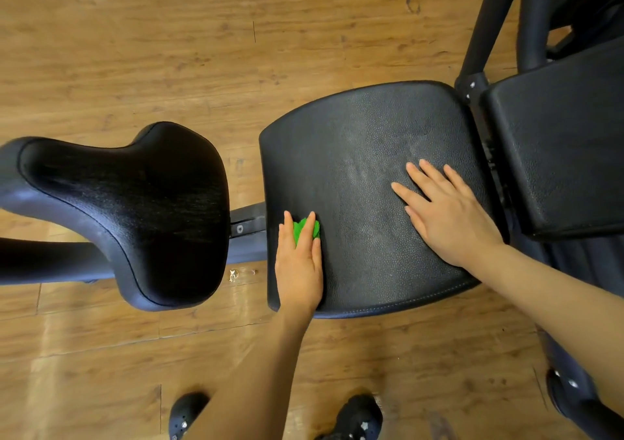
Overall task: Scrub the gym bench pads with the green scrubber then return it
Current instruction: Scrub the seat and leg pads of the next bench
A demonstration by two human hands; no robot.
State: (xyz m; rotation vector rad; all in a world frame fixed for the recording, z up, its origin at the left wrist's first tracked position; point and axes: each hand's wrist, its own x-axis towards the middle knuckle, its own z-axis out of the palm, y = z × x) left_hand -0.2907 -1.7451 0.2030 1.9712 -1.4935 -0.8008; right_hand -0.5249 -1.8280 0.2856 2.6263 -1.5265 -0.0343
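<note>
Bright, even indoor light, seen through my wide-angle head camera.

The wooden floor (pixel 135 34) took a soft glare near my feet, pale streaks lying across the planks at lower left. The saddle-shaped pad (pixel 135 203) shone along its rounded rim, while the seat pad (pixel 364 156) showed a dull grey sheen across its grain. My right hand (pixel 449 213) threw only a faint, short shadow beneath the palm. Straight lines bowed toward the edges, and the black frame tubes (pixel 486 17) at upper right leaned and stretched. Focus was sharp in the middle; the corners were softer.
</note>
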